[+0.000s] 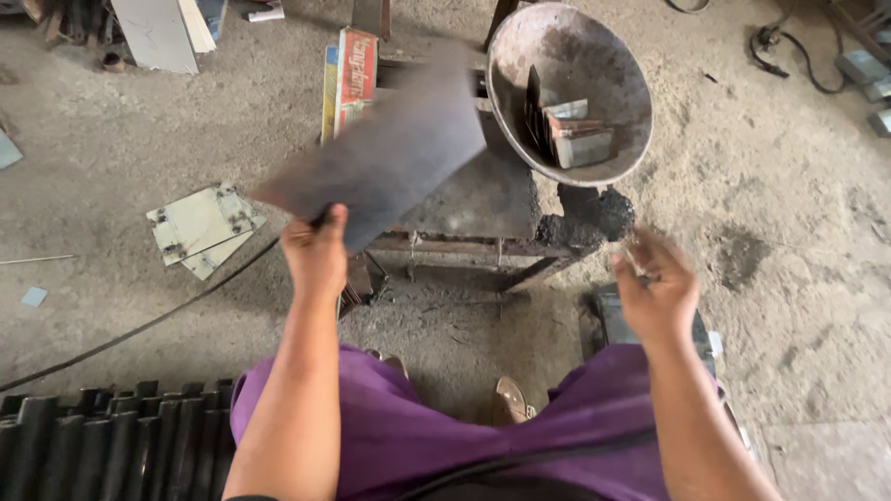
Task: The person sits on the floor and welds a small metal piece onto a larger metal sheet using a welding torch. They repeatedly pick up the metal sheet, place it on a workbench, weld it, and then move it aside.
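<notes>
1. Left hand [316, 252]: fingers closed on the near edge of a dark metal sheet [385, 158], thumb on top; the sheet is blurred and tilts up and away over the left part of the stand
2. Right hand [654, 288]: raised beside the near right corner of the stand, blurred; fingers loosely curled, and I cannot tell whether they hold anything
3. Metal stand [483, 209]: low, rusty, dark flat top; its near edge lies between the two hands
4. Metal bowl [520, 65]: round, worn, sits tilted at the far right corner of the stand; it holds several small cut metal pieces [571, 130], some on edge
5. Dark powder [585, 218]: heaped at the near right corner of the stand, just below the bowl
6. Flat boxes [351, 79]: coloured, propped on edge against the far left side of the stand
7. Pale metal plates [202, 225]: stacked on the concrete floor, well left of the stand
8. Dark ribbed metal sections [111, 445]: on the floor at the person's left
</notes>
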